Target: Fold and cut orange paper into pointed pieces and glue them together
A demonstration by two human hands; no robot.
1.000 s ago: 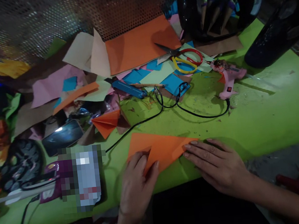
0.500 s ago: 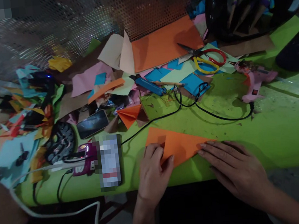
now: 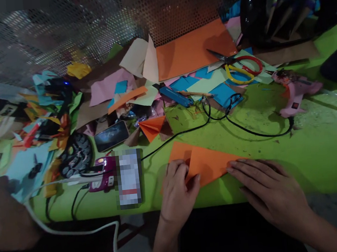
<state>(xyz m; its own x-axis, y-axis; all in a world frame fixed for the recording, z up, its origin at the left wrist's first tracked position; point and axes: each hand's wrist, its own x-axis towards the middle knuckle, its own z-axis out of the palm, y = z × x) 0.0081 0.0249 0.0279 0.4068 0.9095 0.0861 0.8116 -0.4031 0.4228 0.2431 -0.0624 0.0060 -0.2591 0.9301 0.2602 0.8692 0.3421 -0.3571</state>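
Head view: our left grip [image 3: 177, 195] half-curls, pinch unclear, on folded orange paper [image 3: 211, 162]; this tapers rightward under our flat right grip [image 3: 269, 187].

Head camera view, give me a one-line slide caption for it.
Left hand and right hand on folded orange paper at a green table, scissors and pink glue gun beyond.

Spreads as a green table [image 3: 325, 153], carrying folded orange paper [image 3: 210, 161] at five o'clock and a pink glue gun [image 3: 296, 95] at three. Bears a purple socket block [image 3: 104, 185] at eight, paper scraps [image 3: 108, 86] from ten to one.
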